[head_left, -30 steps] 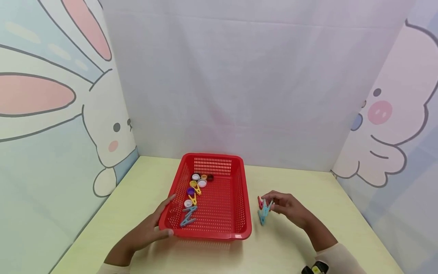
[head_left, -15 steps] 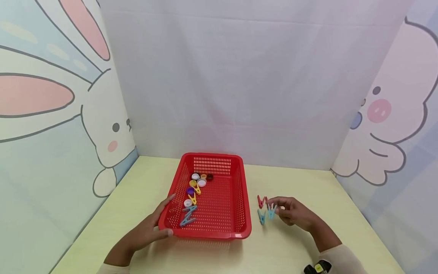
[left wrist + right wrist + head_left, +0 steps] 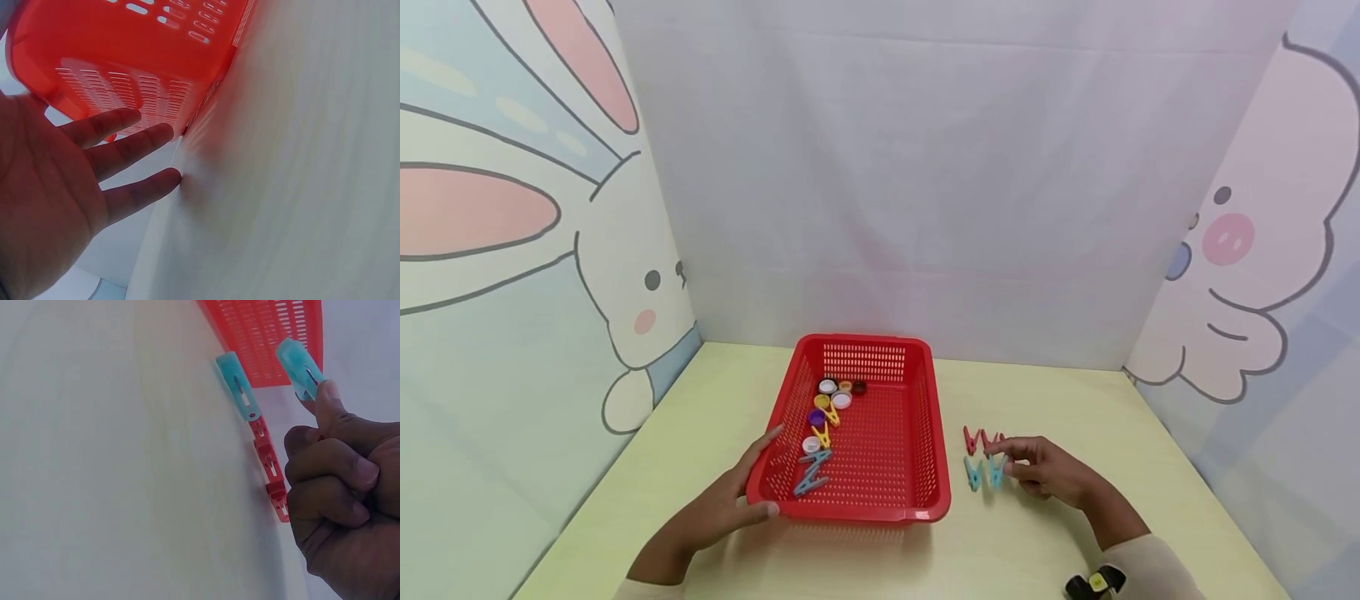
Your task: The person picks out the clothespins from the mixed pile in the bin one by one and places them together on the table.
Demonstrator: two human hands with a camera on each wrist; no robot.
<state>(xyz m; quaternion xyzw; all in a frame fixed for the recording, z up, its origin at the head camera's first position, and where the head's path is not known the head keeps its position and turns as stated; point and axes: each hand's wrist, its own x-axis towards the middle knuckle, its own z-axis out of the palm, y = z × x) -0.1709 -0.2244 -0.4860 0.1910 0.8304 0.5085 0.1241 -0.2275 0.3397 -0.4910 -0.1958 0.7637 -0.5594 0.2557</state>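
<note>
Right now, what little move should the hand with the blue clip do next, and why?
I'd probably lower the held clip and let go. The right hand pinches it above the table, beside another blue clip and on the person's side of the red clips, so that looks like a tidy spot.

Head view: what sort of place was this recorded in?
Probably a small booth set up around a table, perhaps for filming: a pale, creased backdrop stands behind it, and the side walls carry a cartoon rabbit on the left and a pig-snouted cartoon figure on the right.
</note>
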